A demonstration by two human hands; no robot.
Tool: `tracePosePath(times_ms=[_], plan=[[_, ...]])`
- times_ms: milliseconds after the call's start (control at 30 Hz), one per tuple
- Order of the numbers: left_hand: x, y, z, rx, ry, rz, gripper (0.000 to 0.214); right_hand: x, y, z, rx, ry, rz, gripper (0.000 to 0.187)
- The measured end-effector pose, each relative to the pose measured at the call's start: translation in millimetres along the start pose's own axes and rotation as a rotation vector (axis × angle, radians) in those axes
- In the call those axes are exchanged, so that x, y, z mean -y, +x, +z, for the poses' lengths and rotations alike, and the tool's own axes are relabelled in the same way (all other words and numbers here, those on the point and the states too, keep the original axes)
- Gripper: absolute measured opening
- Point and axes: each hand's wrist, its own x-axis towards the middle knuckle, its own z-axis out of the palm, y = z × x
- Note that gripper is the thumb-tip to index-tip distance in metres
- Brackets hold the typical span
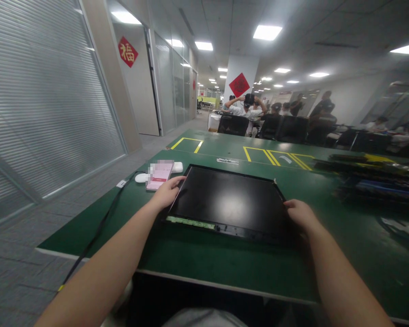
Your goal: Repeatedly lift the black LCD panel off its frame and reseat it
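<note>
A flat black display panel (230, 197) lies face up over the green table, with a glare spot on its screen. A green circuit strip (191, 222) runs along the left part of its near edge. My left hand (168, 192) grips the panel's left edge, thumb on top and the other fingers mostly hidden. At the right edge, my right hand (302, 216) is closed on the frame, its fingertips tucked out of sight. I cannot tell whether the panel rests fully on the table or is slightly raised.
On the green table (225, 268), a phone (160, 175) and a white mouse-like object (142, 178) sit beyond my left hand. A black strap (105, 218) crosses the left edge. Blurred dark panels (378, 177) are piled at right. Yellow tape (272, 156) marks the far side; people sit beyond.
</note>
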Motion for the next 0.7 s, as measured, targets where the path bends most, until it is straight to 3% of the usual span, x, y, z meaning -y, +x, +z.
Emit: tracePosePath(times_ms=[167, 367, 500, 700], plan=[[-2.7, 0.9, 2.0, -0.008, -0.322, -0.133, 0.060, 2.7, -2.1, -1.4, -0.015, -0.020, 0.009, 0.041], [-5.2, 3.2, 0.0, -0.097, -0.372, -0.280, 0.047, 2.5, -0.9, 0.0, -0.031, -0.039, -0.030, 0.038], [-8.5, 1.4, -0.9, -0.023, -0.427, -0.378, 0.063, 2.8, -0.6, 0.1, -0.038, -0.074, -0.026, 0.041], [-10.1, -1.5, -2.9, 0.093, -0.532, -0.390, 0.081, 3.1, -1.4, 0.1, -0.007, -0.054, -0.019, 0.044]])
